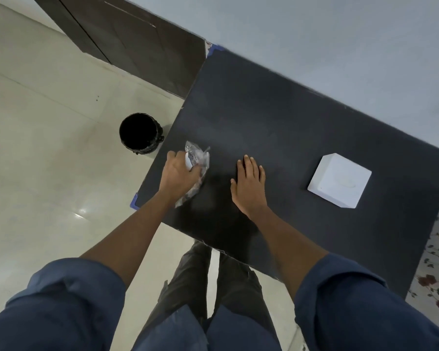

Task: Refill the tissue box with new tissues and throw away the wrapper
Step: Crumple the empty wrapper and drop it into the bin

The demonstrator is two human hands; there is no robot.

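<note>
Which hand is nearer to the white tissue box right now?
Right. The right hand lies flat on the table beside the tissue box; the left hand grips the wrapper farther away.

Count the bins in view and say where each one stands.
1: a black bin stands on the pale floor, off the table's left edge, beyond the left hand holding the wrapper. Others may sit outside the frame.

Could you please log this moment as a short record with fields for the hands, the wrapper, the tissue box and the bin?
left hand: closed on the wrapper, near the table's left edge
right hand: open, flat, palm down on the table
wrapper: clear crumpled plastic, on the table
tissue box: white, closed, on the table to the right, untouched
bin: black, on the floor left of the table
</note>
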